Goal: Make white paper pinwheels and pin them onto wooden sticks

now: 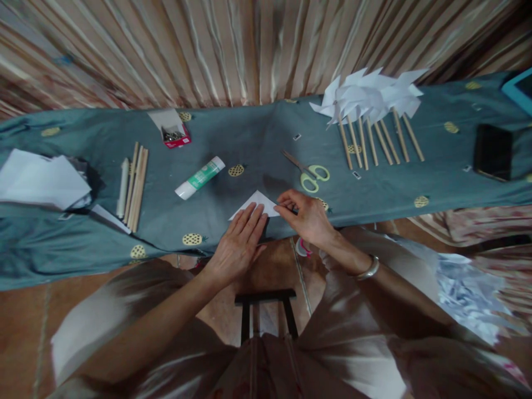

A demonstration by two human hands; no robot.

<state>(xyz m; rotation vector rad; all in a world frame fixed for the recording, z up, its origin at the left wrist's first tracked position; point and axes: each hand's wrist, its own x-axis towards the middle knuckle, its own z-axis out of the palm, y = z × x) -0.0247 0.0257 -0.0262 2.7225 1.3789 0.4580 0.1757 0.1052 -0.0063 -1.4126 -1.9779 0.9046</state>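
A white sheet of paper folded into a triangle (pixel 258 198) lies near the front edge of the cloth-covered table (pixel 257 136). My left hand (pixel 240 244) rests flat on it with the fingers stretched out. At the triangle's right corner, my right hand (pixel 305 216) pinches the paper between thumb and fingers. Scissors with pale green handles (pixel 310 173) lie just beyond my right hand. A green and white glue stick (pixel 200 177) is to the left of the paper.
White paper pinwheels (pixel 369 97) on wooden sticks lie back right, near a black phone (pixel 493 151). Leftward are a small red box of metal pins (pixel 177 136), wooden sticks (pixel 138 188) and stacked white paper (pixel 41 180). A curtain (pixel 249 50) hangs behind the table.
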